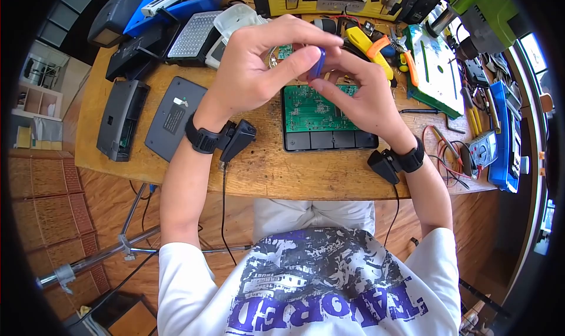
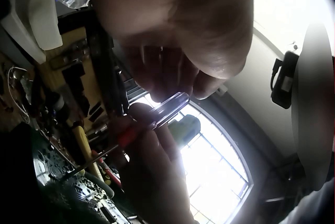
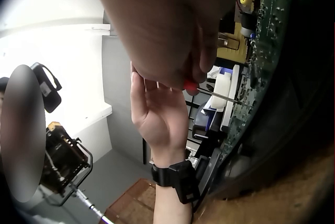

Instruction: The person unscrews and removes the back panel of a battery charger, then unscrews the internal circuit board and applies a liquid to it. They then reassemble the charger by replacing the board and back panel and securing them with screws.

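A screwdriver with a translucent blue-purple handle (image 1: 318, 65) (image 2: 170, 110) and red collar (image 3: 189, 84) stands slightly tilted. Its shaft (image 3: 219, 95) reaches down to the green circuit board (image 1: 309, 115), which lies in a black housing (image 1: 329, 140). My left hand (image 1: 256, 68) (image 2: 178, 19) (image 3: 162, 116) holds the handle's upper end between thumb and fingers. Lower down, near the collar, my right hand (image 1: 365, 97) (image 2: 157, 166) (image 3: 167, 25) pinches the tool. Both hands partly hide the handle and the board's upper part in the head view.
Left of the board lie a dark flat cover (image 1: 173, 115) and a grey casing (image 1: 120, 121). Yellow-orange tools (image 1: 368, 47), a green-edged white case (image 1: 435, 71) and a multimeter (image 1: 484, 150) with leads are on the right. A yellow toolbox (image 1: 329, 0) stands behind.
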Tool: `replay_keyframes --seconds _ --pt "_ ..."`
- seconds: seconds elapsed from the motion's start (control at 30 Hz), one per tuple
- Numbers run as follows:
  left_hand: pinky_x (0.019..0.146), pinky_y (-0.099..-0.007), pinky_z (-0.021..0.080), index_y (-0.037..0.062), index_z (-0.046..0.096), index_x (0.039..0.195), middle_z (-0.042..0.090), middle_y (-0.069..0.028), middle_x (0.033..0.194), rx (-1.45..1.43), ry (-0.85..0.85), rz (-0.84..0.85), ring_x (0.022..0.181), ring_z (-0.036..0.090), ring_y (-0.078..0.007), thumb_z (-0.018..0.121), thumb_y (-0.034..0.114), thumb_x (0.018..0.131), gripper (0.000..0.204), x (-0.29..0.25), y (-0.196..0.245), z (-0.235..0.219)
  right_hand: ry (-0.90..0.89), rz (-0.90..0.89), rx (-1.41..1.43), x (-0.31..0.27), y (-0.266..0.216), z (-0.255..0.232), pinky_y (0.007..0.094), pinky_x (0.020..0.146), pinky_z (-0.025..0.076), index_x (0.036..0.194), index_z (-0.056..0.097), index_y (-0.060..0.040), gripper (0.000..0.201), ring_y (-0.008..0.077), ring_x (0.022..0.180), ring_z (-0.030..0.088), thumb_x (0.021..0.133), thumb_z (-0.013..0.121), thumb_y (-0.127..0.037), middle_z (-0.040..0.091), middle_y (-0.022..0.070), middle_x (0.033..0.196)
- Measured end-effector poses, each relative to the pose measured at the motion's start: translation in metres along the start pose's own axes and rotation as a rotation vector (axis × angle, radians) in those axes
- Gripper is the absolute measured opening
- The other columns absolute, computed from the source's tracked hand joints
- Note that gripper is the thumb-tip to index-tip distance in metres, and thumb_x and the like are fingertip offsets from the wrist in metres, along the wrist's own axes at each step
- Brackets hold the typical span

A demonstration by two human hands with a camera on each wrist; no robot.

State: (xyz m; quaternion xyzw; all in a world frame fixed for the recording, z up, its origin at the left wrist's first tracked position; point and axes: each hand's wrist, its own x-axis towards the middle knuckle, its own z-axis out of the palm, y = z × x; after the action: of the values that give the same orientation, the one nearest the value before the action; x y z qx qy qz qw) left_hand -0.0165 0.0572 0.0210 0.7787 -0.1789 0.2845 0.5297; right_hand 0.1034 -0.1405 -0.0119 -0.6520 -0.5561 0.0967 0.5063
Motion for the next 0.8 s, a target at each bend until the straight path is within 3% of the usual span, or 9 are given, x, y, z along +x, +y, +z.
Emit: replay_keyframes --seconds 0.2,0.27,0.37,0.6,0.8 --pt "0.091 -0.0311 0.057 0.0005 0.083 0.113 0.08 -0.012 0.11 0.142 -0.044 0.06 0.101 0.073 -0.0191 0.085 0.01 0.095 0.02 0.0 -0.004 -0.002 0.042 0.0 0.082 0.001 -0.007 0.0 0.0299 0.079 0.06 0.115 0.076 -0.0005 0.025 0.0151 0.085 0.073 0.094 0.083 -0.01 0.079 0.0073 0.1" --pt "0.091 -0.0311 0.057 0.0006 0.082 0.115 0.08 -0.0124 0.11 0.191 -0.083 0.074 0.1 0.073 -0.0192 0.084 0.011 0.096 0.021 0.001 -0.001 -0.003 0.019 -0.082 -0.049 0.001 -0.005 -0.003 0.0301 0.079 0.06 0.115 0.076 -0.0002 0.024 0.0155 0.085 0.073 0.094 0.083 -0.01 0.079 0.0073 0.1" --pt "0.09 -0.0312 0.057 0.0004 0.082 0.114 0.08 -0.0113 0.108 0.114 -0.071 0.077 0.1 0.073 -0.0186 0.085 0.01 0.095 0.021 0.0 -0.002 -0.002 0.014 -0.003 -0.008 -0.001 -0.001 -0.001 0.0298 0.079 0.06 0.114 0.076 0.0003 0.025 0.0157 0.085 0.074 0.093 0.085 -0.01 0.079 0.008 0.102" --pt "0.09 -0.0321 0.056 0.001 0.08 0.11 0.079 -0.0096 0.106 0.099 -0.017 -0.011 0.102 0.072 -0.0176 0.083 0.007 0.096 0.016 -0.001 -0.003 -0.001 0.074 -0.016 0.16 0.0 -0.004 0.002 0.0287 0.077 0.06 0.116 0.077 0.001 0.026 0.0158 0.086 0.074 0.092 0.084 -0.007 0.079 0.0091 0.104" --pt "0.09 -0.0316 0.056 0.0017 0.08 0.116 0.08 -0.0115 0.111 0.181 -0.05 0.039 0.103 0.072 -0.0177 0.082 0.005 0.096 0.021 -0.002 -0.003 -0.004 -0.008 -0.066 -0.034 0.0 -0.003 -0.003 0.0288 0.075 0.06 0.118 0.076 0.001 0.027 0.0147 0.086 0.073 0.092 0.082 -0.005 0.079 0.0089 0.103"
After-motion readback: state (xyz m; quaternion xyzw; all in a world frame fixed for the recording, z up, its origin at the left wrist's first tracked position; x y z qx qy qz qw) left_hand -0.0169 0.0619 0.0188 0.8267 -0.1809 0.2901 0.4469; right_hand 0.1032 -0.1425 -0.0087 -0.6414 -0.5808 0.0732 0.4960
